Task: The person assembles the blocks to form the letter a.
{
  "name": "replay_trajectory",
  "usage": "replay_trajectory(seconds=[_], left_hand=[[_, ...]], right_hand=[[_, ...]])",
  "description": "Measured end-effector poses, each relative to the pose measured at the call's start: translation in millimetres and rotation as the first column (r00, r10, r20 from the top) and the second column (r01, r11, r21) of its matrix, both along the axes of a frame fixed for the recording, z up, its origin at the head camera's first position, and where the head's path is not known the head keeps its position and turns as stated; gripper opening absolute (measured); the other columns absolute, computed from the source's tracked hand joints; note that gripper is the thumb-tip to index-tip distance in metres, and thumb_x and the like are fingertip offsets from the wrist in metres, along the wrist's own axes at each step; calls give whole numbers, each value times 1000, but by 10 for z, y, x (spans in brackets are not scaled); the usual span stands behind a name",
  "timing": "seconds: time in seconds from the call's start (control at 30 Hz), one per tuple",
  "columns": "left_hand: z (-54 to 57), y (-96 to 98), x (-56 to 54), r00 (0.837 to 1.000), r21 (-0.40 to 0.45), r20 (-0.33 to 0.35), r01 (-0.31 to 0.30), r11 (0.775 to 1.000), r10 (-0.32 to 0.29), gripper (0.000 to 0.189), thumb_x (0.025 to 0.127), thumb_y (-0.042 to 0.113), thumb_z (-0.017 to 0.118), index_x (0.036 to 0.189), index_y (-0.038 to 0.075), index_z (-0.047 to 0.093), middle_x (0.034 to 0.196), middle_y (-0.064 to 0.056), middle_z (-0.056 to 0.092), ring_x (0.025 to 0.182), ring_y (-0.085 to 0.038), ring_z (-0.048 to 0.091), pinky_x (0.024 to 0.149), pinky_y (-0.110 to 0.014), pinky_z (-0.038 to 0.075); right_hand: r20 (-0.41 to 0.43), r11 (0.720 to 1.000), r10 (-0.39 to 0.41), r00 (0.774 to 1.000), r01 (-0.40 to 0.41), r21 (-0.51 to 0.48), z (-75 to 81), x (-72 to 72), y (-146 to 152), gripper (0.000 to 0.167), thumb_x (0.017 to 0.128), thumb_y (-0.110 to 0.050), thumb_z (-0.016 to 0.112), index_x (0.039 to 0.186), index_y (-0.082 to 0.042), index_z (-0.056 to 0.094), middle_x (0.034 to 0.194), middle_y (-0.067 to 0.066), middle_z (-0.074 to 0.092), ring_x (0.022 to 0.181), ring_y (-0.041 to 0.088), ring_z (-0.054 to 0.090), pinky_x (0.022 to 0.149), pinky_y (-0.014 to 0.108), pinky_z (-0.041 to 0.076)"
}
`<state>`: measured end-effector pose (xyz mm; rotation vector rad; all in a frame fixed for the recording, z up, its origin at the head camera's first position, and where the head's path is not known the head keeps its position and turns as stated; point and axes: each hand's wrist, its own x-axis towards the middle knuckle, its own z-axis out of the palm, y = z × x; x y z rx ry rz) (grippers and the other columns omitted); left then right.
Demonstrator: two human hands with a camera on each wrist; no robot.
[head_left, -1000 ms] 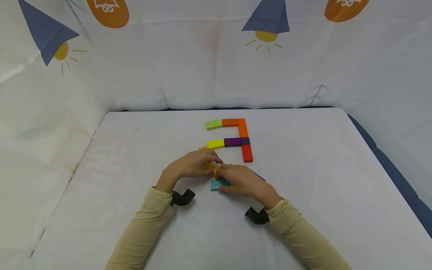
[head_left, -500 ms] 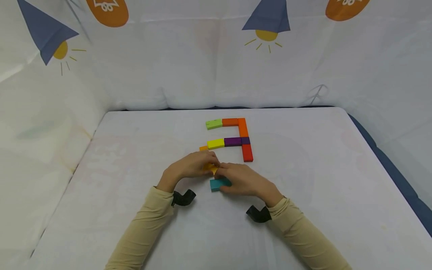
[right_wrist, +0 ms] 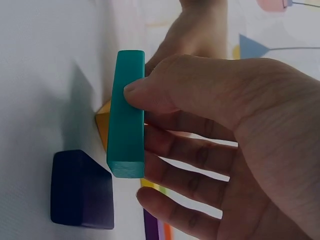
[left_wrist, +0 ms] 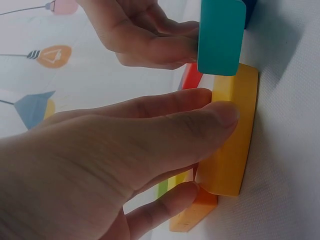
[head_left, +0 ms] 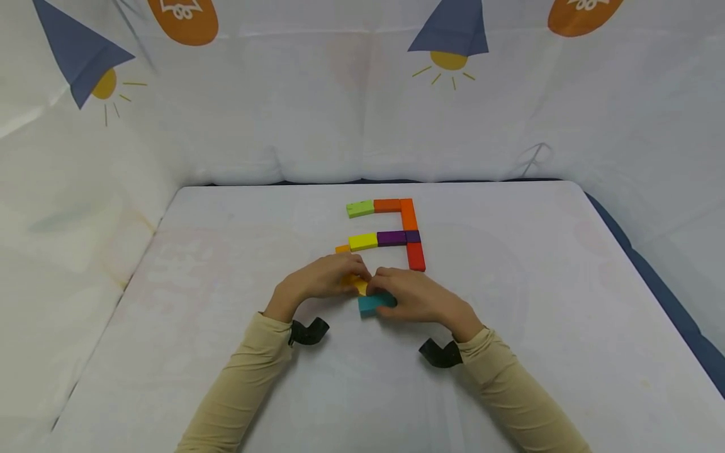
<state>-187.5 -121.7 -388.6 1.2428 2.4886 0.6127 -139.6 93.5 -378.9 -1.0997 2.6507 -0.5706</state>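
My left hand (head_left: pixel 352 277) rests on a yellow block (head_left: pixel 360 286) lying flat on the white table, its fingers and thumb (left_wrist: pixel 220 112) pinching the block's edges (left_wrist: pixel 232 140). Right beside it, my right hand (head_left: pixel 382 294) pinches a teal block (head_left: pixel 370 305) between thumb and fingers (right_wrist: pixel 145 95). The teal block (right_wrist: pixel 126 115) is raised on edge, its end over the yellow block (right_wrist: pixel 102 124). A dark purple block (right_wrist: pixel 82 190) lies on the table under my right palm, hidden in the head view.
Beyond the hands, flat blocks form a figure: green (head_left: pixel 360 208), orange (head_left: pixel 387 205), orange upright (head_left: pixel 408 215), yellow (head_left: pixel 362 241), purple (head_left: pixel 391 238), red (head_left: pixel 415 256). A small orange block (head_left: pixel 342 248) lies by my left fingers. Printed fabric walls (head_left: pixel 317 113) surround the table.
My right hand has tipped the teal block up off the table and drawn it slightly right and toward the yellow block. The left hand has stayed on the yellow block.
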Motion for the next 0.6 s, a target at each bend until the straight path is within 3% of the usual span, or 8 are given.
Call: replay_trajectory(seconds=[0.6], left_hand=[[-41, 8, -35, 999, 10, -13, 37, 999, -37, 26, 84, 12, 71, 110, 9, 67, 108, -2, 65, 102, -17, 58, 97, -33, 46]], right_hand=[[13, 998, -55, 998, 55, 5, 22, -48, 98, 27, 84, -23, 69, 110, -14, 64, 102, -4, 60, 86, 9, 55, 78, 24, 49]])
